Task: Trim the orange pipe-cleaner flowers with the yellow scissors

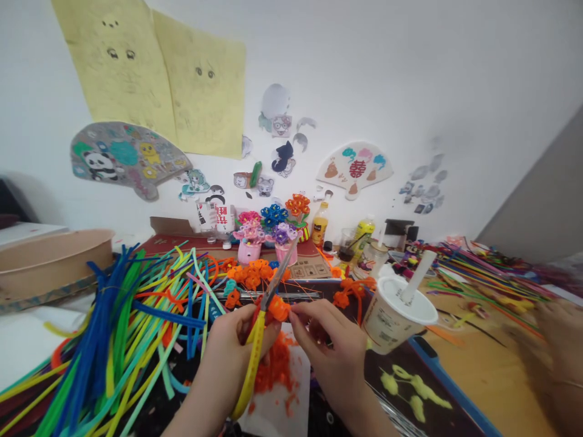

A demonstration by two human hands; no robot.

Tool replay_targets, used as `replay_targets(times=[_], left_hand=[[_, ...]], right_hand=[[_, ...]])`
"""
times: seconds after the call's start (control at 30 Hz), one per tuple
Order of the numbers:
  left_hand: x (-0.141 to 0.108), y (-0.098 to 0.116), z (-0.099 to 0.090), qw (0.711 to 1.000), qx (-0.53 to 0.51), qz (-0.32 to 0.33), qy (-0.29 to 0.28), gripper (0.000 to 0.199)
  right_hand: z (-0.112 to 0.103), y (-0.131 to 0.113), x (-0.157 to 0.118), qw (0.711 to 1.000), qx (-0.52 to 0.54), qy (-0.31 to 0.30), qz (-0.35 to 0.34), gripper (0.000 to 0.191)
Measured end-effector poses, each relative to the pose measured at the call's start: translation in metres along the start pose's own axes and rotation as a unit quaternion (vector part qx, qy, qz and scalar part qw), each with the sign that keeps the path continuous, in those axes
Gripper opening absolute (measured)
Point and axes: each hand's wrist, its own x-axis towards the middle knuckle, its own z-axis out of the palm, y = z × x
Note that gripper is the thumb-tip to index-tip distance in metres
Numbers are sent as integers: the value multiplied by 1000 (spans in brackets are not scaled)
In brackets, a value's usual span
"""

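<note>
Yellow-handled scissors point(255, 352) rest in my left hand point(232, 358), their blades pointing up and slightly right. An orange fuzzy piece point(279, 308) sits between my two hands, just beside the blades; the left fingertips are close under it. My right hand point(334, 352) pinches the right edge of that piece, its fingers curled. Below the hands, orange fuzz clippings point(277, 370) are scattered on a white sheet point(298, 409). Orange fuzzy flowers point(255, 274) lie behind the hands.
Colourful pipe cleaners point(113, 340) pile up at the left. A white cup point(387, 318) stands right of my right hand, near yellow fuzzy pieces point(414, 388). Potted fuzzy flowers point(249, 250) and bottles point(320, 223) line the back. Another person's hand point(562, 321) is at the far right.
</note>
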Motion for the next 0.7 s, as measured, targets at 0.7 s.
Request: replay_targets(times=[0.7], left_hand=[[-5, 2, -14, 972, 180, 102, 115, 19]], right_hand=[[1, 7, -4, 995, 15, -66, 69, 8]])
